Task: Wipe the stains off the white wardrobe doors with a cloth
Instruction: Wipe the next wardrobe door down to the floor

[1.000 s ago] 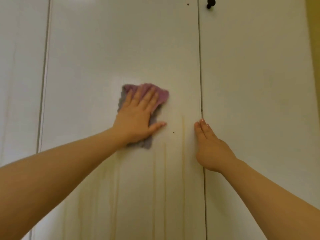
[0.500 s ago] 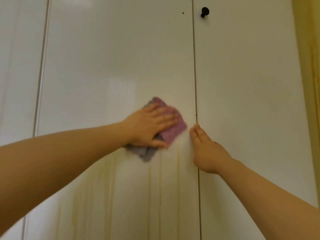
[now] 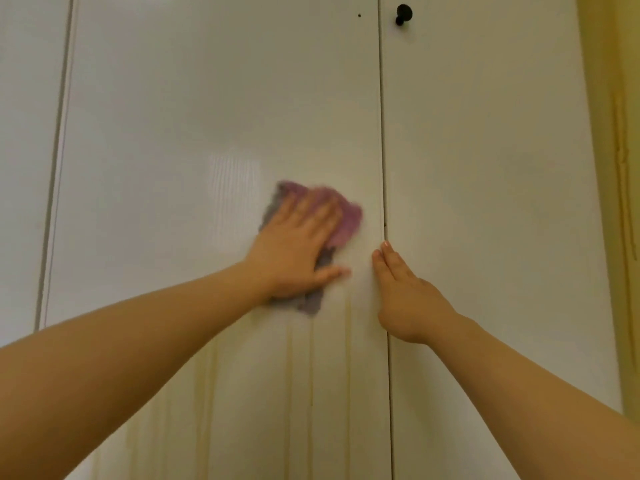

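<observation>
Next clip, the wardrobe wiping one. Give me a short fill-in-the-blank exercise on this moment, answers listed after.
1. The left hand presses a ____ cloth flat against the wardrobe door.
2. The right hand lies flat, holding ____, along the seam between two doors.
3. The yellowish drip stains run down the door ____ the cloth.
4. The black knob sits on the door to the ____ of the seam.

Missing words: purple; nothing; below; right

We see the cloth (image 3: 343, 220) smeared w/ motion blur, its middle hidden under the left hand (image 3: 294, 251); both forearms cut off at frame bottom.
</observation>
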Motion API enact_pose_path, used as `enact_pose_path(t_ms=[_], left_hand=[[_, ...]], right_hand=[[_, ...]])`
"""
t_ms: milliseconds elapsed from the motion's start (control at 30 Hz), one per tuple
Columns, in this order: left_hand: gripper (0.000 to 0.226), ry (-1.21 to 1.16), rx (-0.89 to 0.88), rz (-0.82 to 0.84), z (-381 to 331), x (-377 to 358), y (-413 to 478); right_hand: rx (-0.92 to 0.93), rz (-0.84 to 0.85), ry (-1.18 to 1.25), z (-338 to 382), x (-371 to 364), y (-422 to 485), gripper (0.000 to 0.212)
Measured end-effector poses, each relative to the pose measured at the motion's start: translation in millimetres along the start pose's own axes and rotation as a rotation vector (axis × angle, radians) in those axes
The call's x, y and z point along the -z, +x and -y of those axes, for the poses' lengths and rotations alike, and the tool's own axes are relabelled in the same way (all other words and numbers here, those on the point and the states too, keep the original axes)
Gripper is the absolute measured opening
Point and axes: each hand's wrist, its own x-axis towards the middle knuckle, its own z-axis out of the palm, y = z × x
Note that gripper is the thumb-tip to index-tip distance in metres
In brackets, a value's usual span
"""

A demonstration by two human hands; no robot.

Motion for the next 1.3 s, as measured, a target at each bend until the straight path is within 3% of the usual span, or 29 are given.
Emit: enact_pose_path(t_ms=[67, 133, 267, 300, 333, 433, 467, 500, 567, 633, 700, 800, 833, 867, 967, 1000, 1033, 1133, 1200, 1233, 1300], left_hand=[[0.098, 0.031, -0.329, 0.107, -19, -7, -28], [0.087, 0.059, -0.419, 0.094, -4, -9, -40], [0.087, 0.011, 0.067, -0.092, 36, -6, -26], [0.088, -0.001, 0.119, -0.102, 28, -7, -26], [0.089, -0.012, 0.066, -0.072, 13, -13, -30], [0.087, 0.006, -0.385, 0.110, -26, -24, -60], [0.084, 0.044, -0.456, 0.124, -17, -21, -64], [0.082, 0.072, -0.437, 0.062, -2, -19, -63], [0.082, 0.070, -0.141, -0.077, 34, -13, -58], [0.087, 0.057, 0.116, -0.106, 50, -7, -59], [0.091, 0.036, 0.047, -0.044, 28, -15, -70], [0.087, 0.039, -0.369, 0.111, 3, -20, -92], [0.084, 0.069, -0.416, 0.089, 14, -16, -91], [0.083, 0.088, -0.353, 0.045, 29, -12, -87], [0.084, 0.046, 0.120, -0.100, 59, -5, -72], [0.084, 0.022, 0.200, -0.128, 50, -8, -71], [0.085, -0.011, 0.185, -0.112, 31, -14, -75], [0.084, -0.057, -0.290, 0.079, -23, -28, -100], [0.081, 0.056, -0.447, 0.073, -14, -26, -94], [0.080, 0.064, -0.357, 0.009, -8, -25, -81], [0.084, 0.001, 0.009, -0.069, -6, -20, -55]], right_hand=[[0.004, -0.001, -0.017, -2, 0, 0, 0.074], [0.001, -0.002, -0.016, -2, 0, 0, 0.075], [-0.006, -0.008, -0.006, 1, -1, -2, 0.076], [-0.009, -0.007, -0.003, 2, -1, -3, 0.075], [-0.013, -0.008, 0.000, 2, -1, -3, 0.075], [-0.021, -0.009, -0.009, 4, 0, -3, 0.074], [-0.022, -0.007, -0.015, 5, 0, -3, 0.074], [-0.027, -0.007, -0.017, 5, 0, -4, 0.074], [-0.031, -0.012, -0.018, 6, -1, -4, 0.074], [-0.036, -0.017, -0.015, 7, -2, -5, 0.074], [-0.041, -0.025, -0.011, 8, -2, -5, 0.074], [-0.053, -0.034, -0.010, 11, -2, -5, 0.073], [-0.057, -0.032, -0.014, 12, -2, -5, 0.072], [-0.059, -0.031, -0.019, 13, -2, -5, 0.071], [-0.067, -0.039, -0.026, 15, -4, -6, 0.071], [-0.070, -0.044, -0.022, 16, -4, -6, 0.072], [-0.076, -0.044, -0.014, 17, -4, -6, 0.072], [-0.087, -0.037, 0.000, 18, -2, -7, 0.073], [-0.083, -0.026, -0.021, 16, 0, -7, 0.072], [-0.078, -0.025, -0.032, 14, 1, -7, 0.072], [-0.073, -0.033, -0.037, 11, 0, -8, 0.072]])
